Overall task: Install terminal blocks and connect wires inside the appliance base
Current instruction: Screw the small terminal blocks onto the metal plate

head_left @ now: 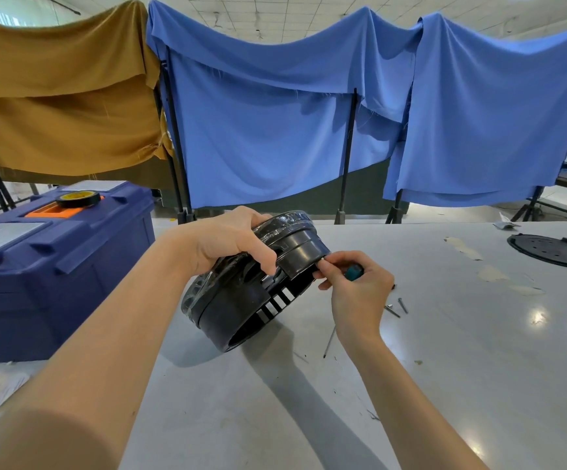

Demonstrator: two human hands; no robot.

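Holding the black base [241, 307] tilted on its near edge on the surface [444, 368], my left hand [224, 242] curls its fingers [265, 259] round the upper wall; my right hand [360, 296] pinches a small screwdriver [355, 272] against the rim. The tip could slip, I think, if the base rolls.

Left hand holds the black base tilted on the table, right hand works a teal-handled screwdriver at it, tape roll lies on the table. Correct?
One slip: the tape roll lies on top of the blue toolbox, not on the table, per the head view. Left hand on the black base and right hand on the screwdriver stand.
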